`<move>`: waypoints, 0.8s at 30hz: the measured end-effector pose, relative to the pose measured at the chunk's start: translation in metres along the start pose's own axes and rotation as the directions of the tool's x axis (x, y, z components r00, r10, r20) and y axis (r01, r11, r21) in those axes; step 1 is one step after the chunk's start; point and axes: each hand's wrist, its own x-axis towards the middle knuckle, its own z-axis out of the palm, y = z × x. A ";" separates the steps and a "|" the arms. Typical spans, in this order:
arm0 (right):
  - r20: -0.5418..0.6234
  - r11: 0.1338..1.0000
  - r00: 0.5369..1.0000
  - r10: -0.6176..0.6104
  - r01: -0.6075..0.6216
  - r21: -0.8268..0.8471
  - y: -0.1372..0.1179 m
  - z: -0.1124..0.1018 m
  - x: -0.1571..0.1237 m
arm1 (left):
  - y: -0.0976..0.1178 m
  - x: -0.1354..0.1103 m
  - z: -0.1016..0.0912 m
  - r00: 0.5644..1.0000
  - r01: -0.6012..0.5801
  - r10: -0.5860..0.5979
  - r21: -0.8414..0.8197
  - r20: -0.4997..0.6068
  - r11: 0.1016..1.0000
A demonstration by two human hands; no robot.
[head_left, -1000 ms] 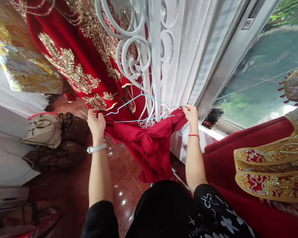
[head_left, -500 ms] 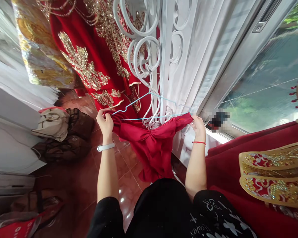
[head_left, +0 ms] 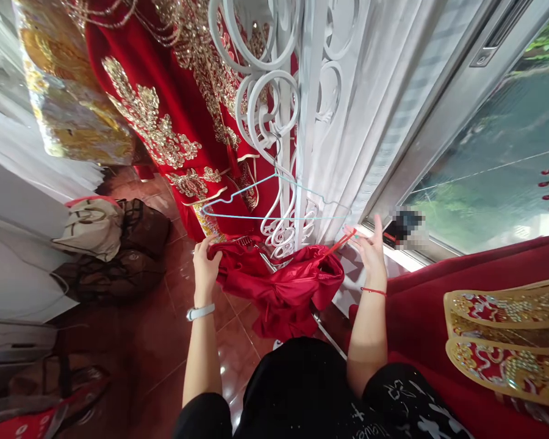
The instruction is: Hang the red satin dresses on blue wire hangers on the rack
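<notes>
A plain red satin dress (head_left: 283, 283) sags below a light blue wire hanger (head_left: 274, 201) that hangs bare on a white scrollwork rack (head_left: 279, 116). My left hand (head_left: 205, 265) is closed on the dress's left shoulder, under the hanger's left end. My right hand (head_left: 370, 250) is raised with its fingers spread, and a thin red strap (head_left: 343, 241) of the dress runs to its fingertips. I wear a white band on the left wrist and a red string on the right.
Red gowns with gold embroidery (head_left: 165, 110) hang behind the rack, and another (head_left: 494, 329) lies at the right. White curtain (head_left: 370, 103) and a window (head_left: 485, 158) stand ahead. Bags (head_left: 114, 244) sit on the red tiled floor (head_left: 165, 353) at the left.
The dress has come off both ends of the hanger and dropped lower. Both hands have moved down with it, and the right hand has opened its fingers.
</notes>
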 end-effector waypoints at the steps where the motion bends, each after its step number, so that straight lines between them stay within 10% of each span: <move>1: -0.015 0.998 0.999 -0.051 0.050 -0.035 -0.002 0.001 -0.002 | -0.001 -0.003 -0.003 0.999 -0.004 0.003 0.024 0.031 1.000; 9: -0.007 0.952 0.985 -0.173 0.165 -0.260 -0.028 0.017 -0.017 | 0.034 -0.039 0.016 0.978 -0.203 0.174 0.368 0.112 0.907; 17: 0.139 0.962 0.990 0.002 0.036 -0.271 -0.061 0.022 -0.047 | 0.110 -0.063 0.107 0.612 -0.772 0.572 0.253 0.546 0.584; 24: 0.153 0.944 0.987 -0.051 0.098 -0.316 -0.068 0.023 -0.067 | 0.135 -0.061 0.126 0.592 -0.779 0.609 0.183 0.528 0.599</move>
